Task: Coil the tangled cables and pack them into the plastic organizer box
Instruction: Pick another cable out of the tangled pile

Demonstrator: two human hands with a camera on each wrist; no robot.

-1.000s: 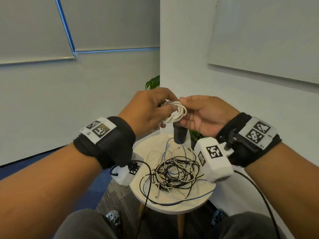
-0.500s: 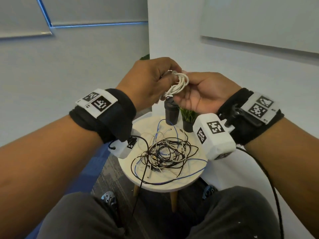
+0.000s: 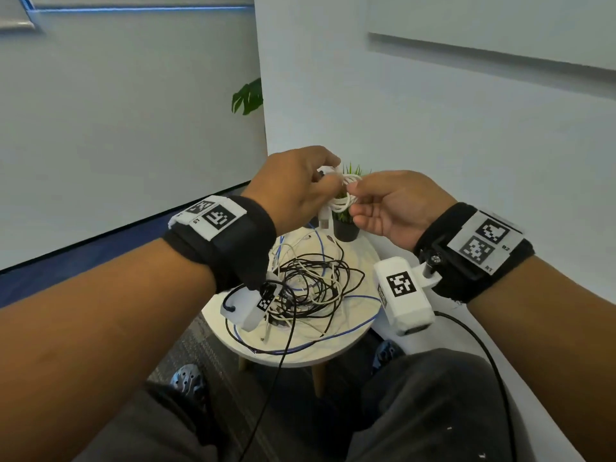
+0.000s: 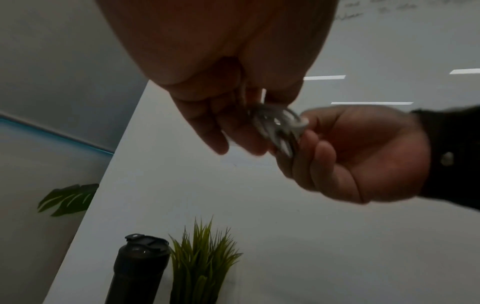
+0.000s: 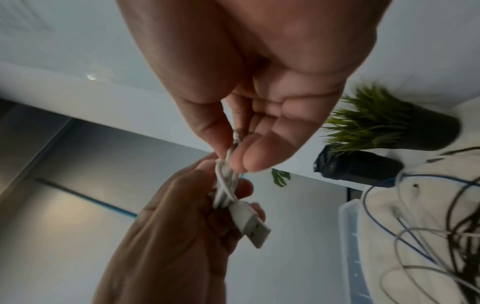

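Note:
A small coil of white USB cable (image 3: 345, 198) hangs in the air between both hands, above the round white table (image 3: 353, 341). My left hand (image 3: 328, 181) pinches the coil from the left, and my right hand (image 3: 355, 203) pinches it from the right. Its USB plug (image 5: 250, 222) sticks out below the left fingers. In the left wrist view the coil (image 4: 279, 127) is blurred between the two hands. A tangle of black, white and blue cables (image 3: 310, 288) lies on the table. A clear plastic box (image 5: 350, 246) shows at the table's edge in the right wrist view.
A dark bottle (image 4: 137, 267) and a small potted grass plant (image 4: 202, 259) stand at the back of the table, near the white wall. My knees and shoes are below the table. A leafy plant (image 3: 248, 96) sticks out past the wall corner.
The two hands with the white coil have stayed together over the table. The right fingers have shifted to a pinch on the coil's right side, and the USB plug now hangs below.

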